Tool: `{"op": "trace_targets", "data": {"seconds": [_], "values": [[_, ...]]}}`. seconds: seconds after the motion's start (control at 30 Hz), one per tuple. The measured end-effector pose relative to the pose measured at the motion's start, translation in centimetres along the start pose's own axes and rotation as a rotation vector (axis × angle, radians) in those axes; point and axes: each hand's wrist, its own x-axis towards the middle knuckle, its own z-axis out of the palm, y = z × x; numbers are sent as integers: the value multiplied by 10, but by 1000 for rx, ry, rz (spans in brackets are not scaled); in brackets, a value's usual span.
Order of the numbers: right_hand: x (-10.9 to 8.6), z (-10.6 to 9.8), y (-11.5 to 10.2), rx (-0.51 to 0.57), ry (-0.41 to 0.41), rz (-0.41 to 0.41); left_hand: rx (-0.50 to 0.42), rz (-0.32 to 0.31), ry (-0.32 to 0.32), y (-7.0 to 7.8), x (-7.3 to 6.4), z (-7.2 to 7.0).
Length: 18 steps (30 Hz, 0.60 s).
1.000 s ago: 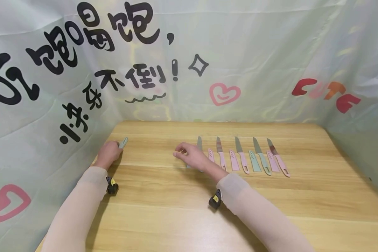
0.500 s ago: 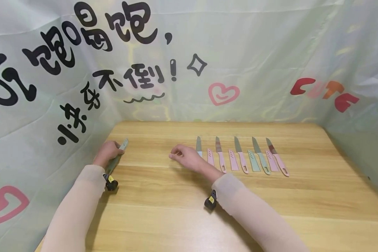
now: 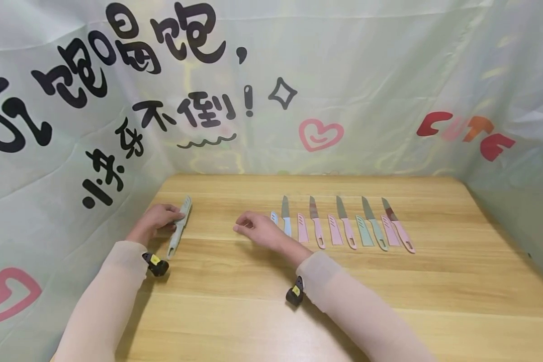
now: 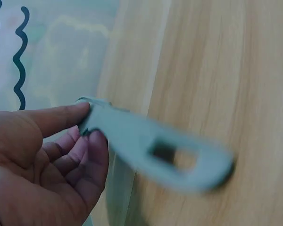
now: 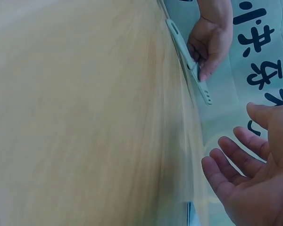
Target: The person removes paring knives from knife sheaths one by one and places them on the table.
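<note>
My left hand (image 3: 159, 217) pinches a pale green paring knife (image 3: 177, 241) near the mouth of its sheath (image 3: 187, 205), at the left side of the table. The blade is hidden inside the slotted sheath. In the left wrist view, thumb and fingers grip the sheath end, and the handle (image 4: 132, 136) with its slot points away from the palm. My right hand (image 3: 259, 229) hovers over the table with relaxed, slightly bent fingers and holds nothing. Partly behind it are a light blue knife (image 3: 285, 206) and a light blue sheath (image 3: 274, 217).
To the right, a row of bare knives alternates with sheaths: a pink knife (image 3: 315, 221), a pink sheath (image 3: 302, 229), a green knife (image 3: 374, 223), a green sheath (image 3: 364, 231) and several more pink pieces. Printed cloth walls (image 3: 366, 75) enclose the wooden table (image 3: 235, 322).
My left hand has brought the green sheathed knife up and to the right, turning its handle into view. The right hand has drifted slightly left, uncovering part of the blue sheath and knife.
</note>
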Motion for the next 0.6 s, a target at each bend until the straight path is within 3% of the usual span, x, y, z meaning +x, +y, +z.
{"op": "trace_targets", "data": {"seconds": [0.23,0.6], "values": [[0,5,-4,26,-30,-9,-268,12,-97,4,-6,3],[0,12,-12,69,-66,18,-453,36,-220,9,-23,10]]}}
